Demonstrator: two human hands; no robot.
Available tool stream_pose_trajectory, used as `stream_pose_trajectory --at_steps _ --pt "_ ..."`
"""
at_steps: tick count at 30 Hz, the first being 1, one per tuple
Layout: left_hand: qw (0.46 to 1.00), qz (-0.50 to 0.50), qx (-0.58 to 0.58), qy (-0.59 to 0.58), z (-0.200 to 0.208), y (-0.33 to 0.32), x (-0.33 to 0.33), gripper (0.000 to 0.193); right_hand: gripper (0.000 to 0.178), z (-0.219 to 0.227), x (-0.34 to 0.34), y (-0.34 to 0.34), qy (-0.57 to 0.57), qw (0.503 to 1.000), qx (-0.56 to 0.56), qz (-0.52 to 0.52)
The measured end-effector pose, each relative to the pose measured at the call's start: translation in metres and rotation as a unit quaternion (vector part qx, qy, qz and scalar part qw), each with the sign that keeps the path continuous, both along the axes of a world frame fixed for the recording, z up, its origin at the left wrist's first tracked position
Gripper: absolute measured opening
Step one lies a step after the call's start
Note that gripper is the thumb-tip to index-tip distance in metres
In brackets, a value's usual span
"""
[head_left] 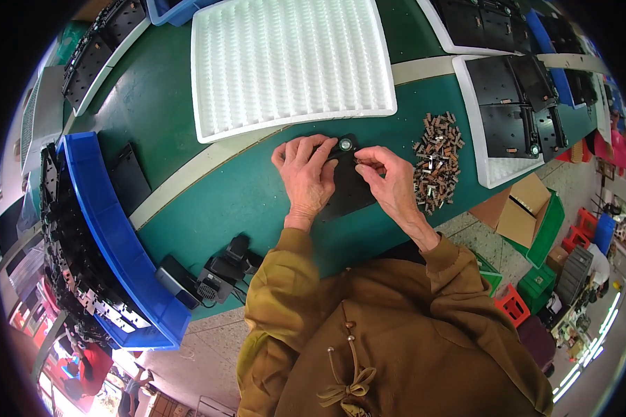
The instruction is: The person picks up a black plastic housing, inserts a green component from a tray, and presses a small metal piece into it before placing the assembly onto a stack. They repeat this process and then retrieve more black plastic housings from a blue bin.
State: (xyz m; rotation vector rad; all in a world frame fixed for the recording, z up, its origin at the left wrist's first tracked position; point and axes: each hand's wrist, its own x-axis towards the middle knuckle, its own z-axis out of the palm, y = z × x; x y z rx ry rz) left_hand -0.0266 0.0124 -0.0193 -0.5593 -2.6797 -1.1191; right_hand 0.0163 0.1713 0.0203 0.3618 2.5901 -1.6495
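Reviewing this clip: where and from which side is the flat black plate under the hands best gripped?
Probably by its near lower edge, coming from the person's side. The black plate lies flat on the green table; the left hand presses its left part, and the right hand works at the round fitting on its far end. Only the near edge lies bare, so thin fingers could slide under there.

A brown cardboard box (518, 208) with open flaps stands on the floor to the right of the green table, resting in a green crate (546, 229). Beyond it on the floor are red (513, 304), green (535, 286) and grey (574, 274) crates. No labels, signs or screens can be made out.
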Motion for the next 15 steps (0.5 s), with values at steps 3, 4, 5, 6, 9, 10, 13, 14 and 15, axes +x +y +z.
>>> stream_pose_trajectory --at_steps 3,4,5,6,9,10,13,14,15 --pt "1.000 -0.001 -0.001 -0.001 0.001 0.001 0.000 0.038 0.022 -0.003 0.008 0.003 -0.045 0.998 -0.044 -0.021" --pt "1.000 -0.001 -0.001 0.000 0.001 0.001 -0.001 0.038 0.023 -0.004 0.011 0.004 -0.046 0.997 -0.053 -0.027" --pt "1.000 -0.001 -0.001 -0.001 0.001 0.000 0.000 0.038 0.024 -0.004 0.012 0.004 -0.048 0.996 -0.063 -0.033" --pt "1.000 0.000 -0.004 -0.001 0.001 -0.001 0.000 0.038 0.024 -0.005 0.014 0.003 -0.049 0.996 -0.063 -0.033" --pt "1.000 0.001 -0.004 -0.002 0.001 -0.001 0.000 0.037 0.024 -0.005 0.017 0.003 -0.069 0.994 -0.072 -0.048" --pt "1.000 0.000 -0.003 -0.002 0.001 0.000 0.000 0.037 0.024 -0.006 0.018 0.004 -0.073 0.993 -0.074 -0.054" --pt "1.000 -0.001 0.000 -0.001 0.001 0.001 0.000 0.037 0.023 -0.006 0.020 0.007 -0.075 0.994 -0.052 -0.057" --pt "1.000 0.000 -0.001 -0.001 0.000 0.001 0.000 0.037 0.023 -0.006 0.021 0.006 -0.071 0.996 -0.029 -0.053" --pt "1.000 0.000 -0.002 -0.001 0.000 0.000 0.001 0.037 0.023 -0.006 0.022 0.005 -0.072 0.996 -0.030 -0.052"
